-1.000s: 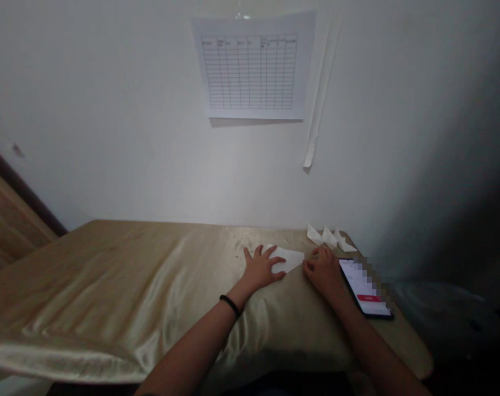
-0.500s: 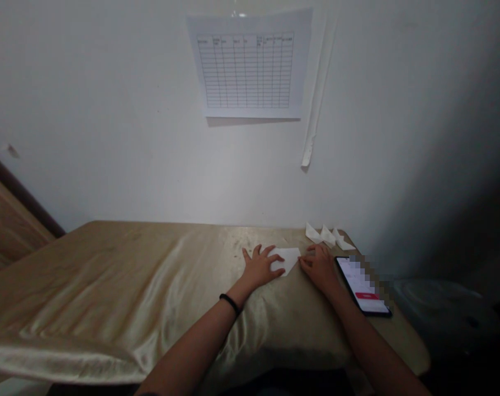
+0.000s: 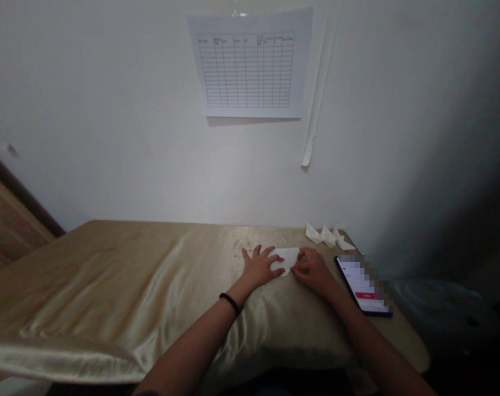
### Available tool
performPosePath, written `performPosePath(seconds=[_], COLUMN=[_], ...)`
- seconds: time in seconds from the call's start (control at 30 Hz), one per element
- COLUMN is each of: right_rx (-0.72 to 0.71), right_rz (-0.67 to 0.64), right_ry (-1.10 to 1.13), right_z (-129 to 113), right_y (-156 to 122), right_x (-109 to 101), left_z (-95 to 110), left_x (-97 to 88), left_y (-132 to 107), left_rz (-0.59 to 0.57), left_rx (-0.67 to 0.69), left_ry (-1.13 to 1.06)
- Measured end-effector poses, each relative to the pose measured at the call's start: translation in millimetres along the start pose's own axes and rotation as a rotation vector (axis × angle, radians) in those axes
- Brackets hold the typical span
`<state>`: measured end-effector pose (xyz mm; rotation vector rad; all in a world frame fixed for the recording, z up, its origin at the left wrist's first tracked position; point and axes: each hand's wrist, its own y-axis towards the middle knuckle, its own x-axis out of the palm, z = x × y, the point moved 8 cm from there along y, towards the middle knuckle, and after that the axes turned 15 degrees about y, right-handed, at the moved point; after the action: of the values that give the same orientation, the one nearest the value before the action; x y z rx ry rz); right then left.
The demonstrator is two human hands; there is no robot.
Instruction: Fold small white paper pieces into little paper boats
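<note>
A small folded piece of white paper (image 3: 288, 257) lies on the cloth-covered table between my two hands. Spread over its left part is my left hand (image 3: 259, 268), fingers apart and fingertips pressing it down. At the paper's right edge, my right hand (image 3: 314, 268) has its thumb and fingers curled in on the slanted side, gripping it there. Part of that edge is hidden by the fingers. Behind my right hand stand several folded white paper shapes (image 3: 327, 236) in a row, like little boats.
A phone (image 3: 363, 291) with a lit screen lies right of my right forearm, near the table's right edge. The shiny beige cloth (image 3: 121, 286) has creases on the left. A wall with a taped-up printed table sheet (image 3: 250, 66) rises behind the table.
My right hand has shifted slightly left and its fingers now overlap the paper's right side, covering its corner. My left hand stays in the same place.
</note>
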<state>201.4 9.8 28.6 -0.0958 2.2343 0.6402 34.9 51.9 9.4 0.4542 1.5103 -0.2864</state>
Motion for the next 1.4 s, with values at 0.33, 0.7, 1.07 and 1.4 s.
performPosePath(seconds=[0.33, 0.7, 1.07, 1.4], right_rx=[-0.096, -0.023, 0.067, 0.243], right_rz=[-0.095, 0.034, 0.04, 0.058], right_ry=[0.109, 0.168, 0.089, -0.036], right_z=[-18, -2, 18, 28], right_y=[-4, -3, 3, 16], right_x=[8, -3, 6, 15], left_z=[-1, -1, 4, 3], left_x=[1.3, 0.7, -6.2, -10.1], left_y=[1, 0, -4, -5], left_rz=[0.01, 0.01, -0.031, 0.024], left_rx=[0.003, 0.01, 0.072, 0.07], left_ry=[0.006, 0.001, 0.015, -0.032])
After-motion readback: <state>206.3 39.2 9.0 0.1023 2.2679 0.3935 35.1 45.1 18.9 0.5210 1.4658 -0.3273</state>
